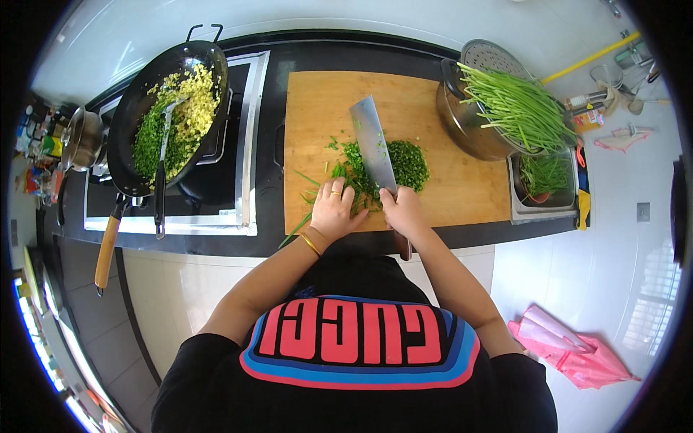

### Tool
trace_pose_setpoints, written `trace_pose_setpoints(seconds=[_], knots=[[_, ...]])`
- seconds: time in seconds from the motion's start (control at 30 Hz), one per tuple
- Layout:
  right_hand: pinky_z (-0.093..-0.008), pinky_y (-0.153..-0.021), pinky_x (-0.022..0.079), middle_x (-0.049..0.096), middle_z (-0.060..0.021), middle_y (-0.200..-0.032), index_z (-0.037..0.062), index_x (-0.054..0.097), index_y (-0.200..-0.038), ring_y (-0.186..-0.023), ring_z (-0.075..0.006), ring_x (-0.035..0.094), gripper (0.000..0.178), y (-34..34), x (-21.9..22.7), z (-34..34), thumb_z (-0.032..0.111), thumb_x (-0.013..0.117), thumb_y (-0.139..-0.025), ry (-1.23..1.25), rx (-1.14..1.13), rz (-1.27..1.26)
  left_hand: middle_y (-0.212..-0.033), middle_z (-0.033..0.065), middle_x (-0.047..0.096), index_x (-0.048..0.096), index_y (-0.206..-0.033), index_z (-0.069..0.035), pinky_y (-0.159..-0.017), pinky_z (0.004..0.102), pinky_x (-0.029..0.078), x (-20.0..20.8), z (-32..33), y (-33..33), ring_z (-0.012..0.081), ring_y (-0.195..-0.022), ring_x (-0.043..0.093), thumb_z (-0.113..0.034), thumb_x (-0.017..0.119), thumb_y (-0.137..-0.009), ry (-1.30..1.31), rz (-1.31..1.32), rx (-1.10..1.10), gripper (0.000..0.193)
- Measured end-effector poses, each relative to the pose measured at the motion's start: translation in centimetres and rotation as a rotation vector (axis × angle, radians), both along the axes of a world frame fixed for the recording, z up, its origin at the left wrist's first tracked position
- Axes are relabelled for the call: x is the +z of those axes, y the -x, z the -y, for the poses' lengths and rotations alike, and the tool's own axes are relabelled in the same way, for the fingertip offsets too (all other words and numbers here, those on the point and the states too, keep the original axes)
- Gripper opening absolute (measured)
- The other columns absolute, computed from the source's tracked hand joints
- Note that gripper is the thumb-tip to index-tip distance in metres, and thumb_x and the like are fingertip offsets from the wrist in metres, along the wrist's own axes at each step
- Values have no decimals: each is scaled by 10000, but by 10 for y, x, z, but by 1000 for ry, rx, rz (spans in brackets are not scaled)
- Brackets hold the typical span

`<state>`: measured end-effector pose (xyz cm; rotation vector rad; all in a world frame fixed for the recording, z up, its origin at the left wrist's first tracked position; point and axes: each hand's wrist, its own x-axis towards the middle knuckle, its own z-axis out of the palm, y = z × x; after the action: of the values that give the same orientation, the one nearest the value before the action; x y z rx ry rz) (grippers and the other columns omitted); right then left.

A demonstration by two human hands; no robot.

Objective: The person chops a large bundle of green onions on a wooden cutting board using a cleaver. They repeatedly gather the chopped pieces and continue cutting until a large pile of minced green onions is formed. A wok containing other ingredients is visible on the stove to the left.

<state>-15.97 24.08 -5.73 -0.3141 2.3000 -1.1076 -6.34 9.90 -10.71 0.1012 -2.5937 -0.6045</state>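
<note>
Over the wooden cutting board my right hand grips the handle of a cleaver, its broad blade pointing toward the far side. Beside the blade, my left hand presses down with bent fingers on a bundle of green chives. A few long chive stalks stick out to the left of that hand. Finely chopped chives form a pile right of the blade, and coarser pieces lie to its left. The fingertips of my left hand are partly hidden among the greens.
On the stove at left sits a black wok with chopped greens, scrambled egg and a spatula. Beyond it is a saucepan. Right of the board, whole chives top a metal pot, near a small sink.
</note>
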Motion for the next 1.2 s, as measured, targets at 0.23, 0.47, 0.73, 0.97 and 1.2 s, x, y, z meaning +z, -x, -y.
trace_pose_setpoints(seconds=[0.23,0.47,0.73,0.97,1.2], knots=[[-298,-375,404,476,-24,-533,-7,516,-808,-390,-120,469,233,1,14,-5,193,510,-929,56,-2,101,-1078,207,481,534,-950,1,-845,451,445,-4,-6,4,375,-987,487,-225,702,-624,-7,53,59,431],[-383,-522,463,588,-150,-611,-36,591,-820,-528,-287,599,276,-2,24,-12,221,529,-898,-71,45,34,-1072,194,490,566,-994,2,-835,451,451,-20,6,0,361,-978,503,-138,680,-636,-26,-45,-8,401],[-421,-646,470,622,-216,-720,-43,611,-821,-711,-369,615,285,-6,28,-14,226,541,-882,-105,75,-16,-1070,187,500,581,-1006,-7,-815,418,472,-11,2,0,364,-951,526,-134,687,-696,-14,-44,15,351],[-469,-662,475,621,-247,-743,-35,615,-792,-710,-405,610,284,-13,34,-22,223,526,-871,-290,357,-202,-1035,115,574,614,-994,-18,-835,395,480,-21,17,-3,294,-1012,556,-99,679,-712,-23,-130,-68,300],[-484,-669,474,611,-257,-726,-43,595,-775,-703,-422,601,299,-23,18,-25,228,518,-875,-294,345,-208,-1021,111,598,627,-972,-10,-828,381,492,-25,21,-2,286,-1003,571,-91,679,-716,10,-188,-108,274]])
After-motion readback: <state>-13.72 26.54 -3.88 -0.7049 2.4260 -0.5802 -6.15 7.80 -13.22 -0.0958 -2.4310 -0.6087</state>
